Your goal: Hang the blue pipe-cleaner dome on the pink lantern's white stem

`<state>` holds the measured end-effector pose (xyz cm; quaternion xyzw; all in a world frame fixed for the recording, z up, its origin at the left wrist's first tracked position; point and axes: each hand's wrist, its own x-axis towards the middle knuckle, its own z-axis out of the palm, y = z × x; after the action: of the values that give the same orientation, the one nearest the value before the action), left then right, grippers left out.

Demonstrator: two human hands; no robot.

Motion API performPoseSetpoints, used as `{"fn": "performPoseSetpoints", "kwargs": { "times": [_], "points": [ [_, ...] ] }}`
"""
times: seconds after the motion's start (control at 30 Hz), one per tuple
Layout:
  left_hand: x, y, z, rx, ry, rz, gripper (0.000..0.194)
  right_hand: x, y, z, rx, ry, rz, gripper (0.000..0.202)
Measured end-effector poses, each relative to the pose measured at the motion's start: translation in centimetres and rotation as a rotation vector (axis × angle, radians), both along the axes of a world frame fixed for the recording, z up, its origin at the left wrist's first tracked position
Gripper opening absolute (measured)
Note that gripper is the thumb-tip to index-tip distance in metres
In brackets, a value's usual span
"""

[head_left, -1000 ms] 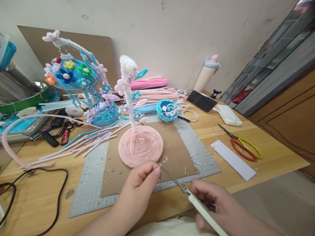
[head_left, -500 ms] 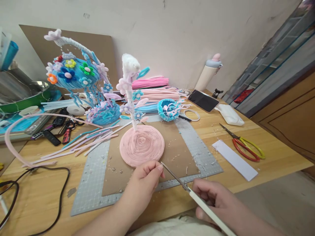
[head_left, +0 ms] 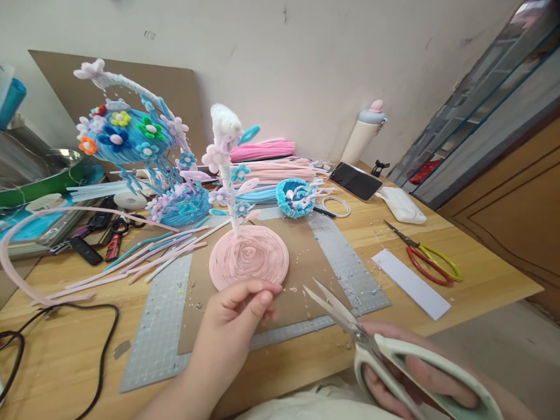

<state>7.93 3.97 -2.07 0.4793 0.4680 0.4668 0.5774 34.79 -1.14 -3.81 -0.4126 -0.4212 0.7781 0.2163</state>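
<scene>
In the head view my left hand (head_left: 236, 318) is pinched closed just in front of the round coiled pink base (head_left: 262, 259). Whatever its fingertips hold is too small to make out. My right hand (head_left: 433, 379) grips scissors (head_left: 359, 335) with pale handles, fingers through the loops. Their blades are spread, tips pointing towards my left hand but apart from it. From the pink base rises a white wrapped stem (head_left: 226, 181) bearing fuzzy flowers and leaves, with a fluffy white top. The base lies on brown cardboard (head_left: 306, 303) over a grey cutting mat (head_left: 151, 350).
A blue flowered pipe-cleaner piece (head_left: 135, 137) stands back left, with loose pipe cleaners (head_left: 161, 251) before it. A blue fuzzy cup shape (head_left: 294, 198), phone (head_left: 356, 179), bottle (head_left: 363, 134), red-yellow scissors (head_left: 431, 262) and white strip (head_left: 411, 284) lie right. A black cable (head_left: 114, 326) curves left.
The scissors' blades have opened, and my right hand has moved slightly right and turned, bringing the handle loops into sight. My left hand has shifted a little left, still pinched.
</scene>
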Motion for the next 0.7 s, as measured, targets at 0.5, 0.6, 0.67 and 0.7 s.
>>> {"fn": "performPoseSetpoints", "kwargs": {
  "times": [0.5,0.6,0.67,0.7],
  "points": [
    [0.3,-0.2,0.0,-0.157,-0.285,0.006,0.023,-2.9,1.0,1.7,0.142,-0.134,0.044,0.056],
    [0.3,-0.1,-0.2,-0.153,-0.302,-0.018,0.023,-2.8,0.8,1.1,0.139,-0.093,0.029,0.055],
    [0.2,-0.1,-0.3,-0.151,-0.310,-0.013,0.022,-2.6,0.6,0.4,0.114,-0.049,0.011,0.055],
    [0.2,0.0,-0.3,-0.151,-0.312,-0.013,0.022,-2.5,0.5,0.1,0.098,-0.029,-0.008,0.054]
  ]
}}
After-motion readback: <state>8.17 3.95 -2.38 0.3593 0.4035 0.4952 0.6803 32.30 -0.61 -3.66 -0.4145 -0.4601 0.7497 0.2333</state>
